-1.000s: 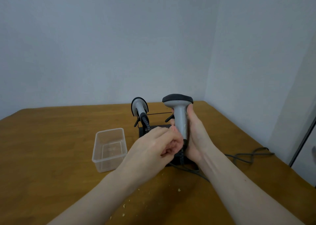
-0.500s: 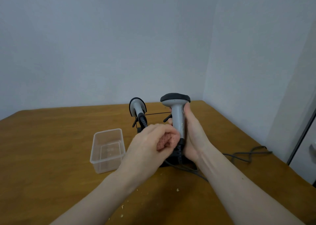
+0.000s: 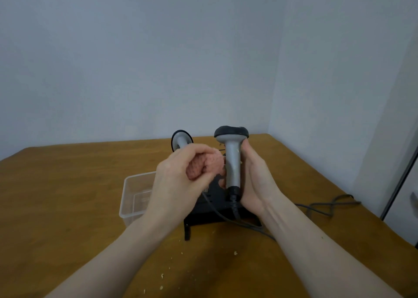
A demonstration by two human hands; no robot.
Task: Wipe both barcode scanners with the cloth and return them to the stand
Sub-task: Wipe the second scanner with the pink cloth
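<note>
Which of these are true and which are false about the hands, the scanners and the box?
1. The right hand holds a scanner upright. True.
2. The left hand holds a blue sponge. False: it grips a pink cloth.
3. The other scanner sits behind the left hand, at the black stand. True.
4. The clear plastic box is full of water. False: it looks empty.
5. Crumbs lie on the wooden table. True.
</note>
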